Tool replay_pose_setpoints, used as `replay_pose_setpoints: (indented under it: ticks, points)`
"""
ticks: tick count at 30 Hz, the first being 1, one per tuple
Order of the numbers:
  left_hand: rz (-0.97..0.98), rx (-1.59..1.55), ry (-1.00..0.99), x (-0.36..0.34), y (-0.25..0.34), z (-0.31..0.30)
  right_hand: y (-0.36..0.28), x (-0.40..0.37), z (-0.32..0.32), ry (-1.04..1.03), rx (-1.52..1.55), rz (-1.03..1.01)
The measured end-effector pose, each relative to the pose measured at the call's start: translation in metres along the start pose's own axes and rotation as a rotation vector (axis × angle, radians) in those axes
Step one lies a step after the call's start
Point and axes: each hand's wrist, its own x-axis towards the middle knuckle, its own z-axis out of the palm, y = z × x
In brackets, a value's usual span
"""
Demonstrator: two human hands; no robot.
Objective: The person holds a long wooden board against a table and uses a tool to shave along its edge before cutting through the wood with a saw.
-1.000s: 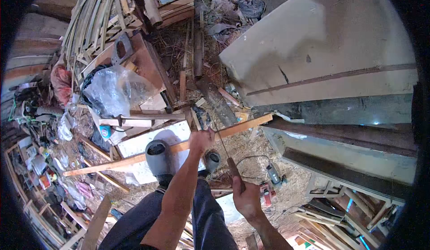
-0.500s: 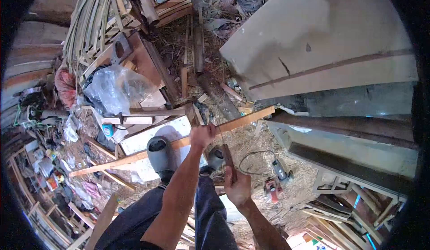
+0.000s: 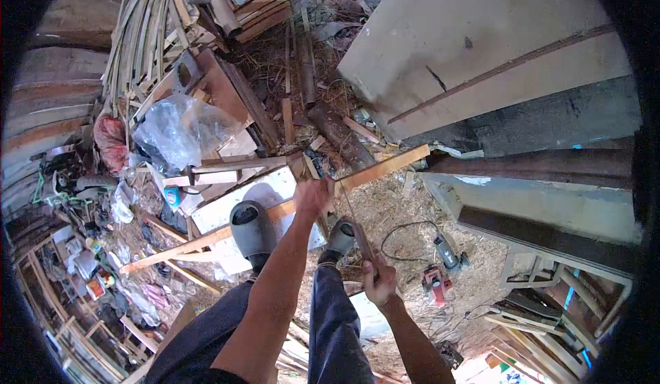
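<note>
A long narrow wooden strip (image 3: 385, 167) runs slantwise across the middle, over a white board (image 3: 278, 184). My left hand (image 3: 314, 196) is closed around the strip near its middle. In my right hand (image 3: 380, 282) is the handle of a hand saw (image 3: 361, 239), whose thin blade reaches up to the strip just right of my left hand. My left foot, in a grey clog (image 3: 251, 229), is by the strip on the white board. The other clog (image 3: 340, 234) stands beside the saw.
A grinder-like power tool (image 3: 447, 252) and a red tool (image 3: 436, 286) lie on the sawdust at right. Large panels (image 3: 481, 47) fill the upper right. Clear plastic (image 3: 179, 133) and stacked strips (image 3: 148, 26) are at upper left.
The view has shifted slightly. My right hand and the saw have moved down and to the right, away from the strip. My left hand keeps its hold on the strip.
</note>
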Motion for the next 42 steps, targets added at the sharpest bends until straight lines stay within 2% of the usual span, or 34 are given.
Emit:
replay_pose_setpoints:
  ticks: [2,4,6,8,12,14,16,18,20,23,25,29,31,32,37,39,41,42]
  points:
    - [0.010,0.030,-0.009,0.001,0.000,0.001,-0.011,0.006,-0.009,-0.017,0.050,0.091]
    - [0.078,0.001,0.073,-0.001,-0.004,0.007,-0.052,0.024,-0.028,0.004,0.062,0.120]
    - [0.050,-0.008,0.062,-0.004,0.001,-0.001,-0.087,0.043,-0.037,0.019,0.075,0.149]
    - [0.012,-0.018,0.045,-0.007,0.003,-0.004,-0.110,0.057,-0.036,-0.050,-0.083,0.329]
    - [0.012,-0.105,0.109,-0.006,0.005,-0.006,-0.136,0.088,-0.032,-0.037,-0.226,0.368]
    - [0.014,-0.108,0.125,-0.004,0.003,0.000,-0.146,0.099,-0.036,-0.095,-0.235,0.458]
    - [0.110,-0.062,0.148,-0.001,-0.005,0.018,-0.141,0.097,-0.036,-0.071,-0.191,0.428]
    - [0.112,-0.048,0.106,0.000,-0.006,0.016,-0.144,0.100,-0.038,-0.054,-0.147,0.400]
    - [0.109,-0.033,0.062,-0.001,-0.002,0.006,-0.162,0.111,-0.047,-0.155,-0.028,0.612]
    - [0.051,-0.071,0.001,-0.002,0.001,-0.002,-0.174,0.119,-0.050,-0.126,-0.121,0.498]
    - [0.121,-0.072,0.095,-0.002,0.000,-0.001,-0.169,0.123,-0.049,-0.102,-0.102,0.480]
    - [0.115,-0.088,0.094,0.001,0.002,-0.001,-0.162,0.122,-0.040,-0.047,-0.156,0.405]
    - [0.075,-0.104,0.024,0.001,0.002,-0.006,-0.169,0.123,-0.046,-0.101,-0.178,0.471]
    - [0.097,-0.117,0.067,0.000,0.002,-0.004,-0.171,0.124,-0.049,-0.155,-0.192,0.534]
    - [0.115,-0.108,0.082,0.005,0.001,-0.010,-0.163,0.138,-0.046,-0.163,-0.180,0.496]
    - [0.100,-0.068,0.026,0.000,0.002,-0.009,-0.154,0.132,-0.032,-0.182,-0.175,0.498]
    - [0.096,-0.073,-0.033,0.000,-0.002,0.010,-0.140,0.117,-0.018,0.008,-0.216,0.358]
    - [0.084,-0.107,-0.043,-0.001,0.003,-0.007,-0.144,0.117,-0.023,-0.032,-0.204,0.432]
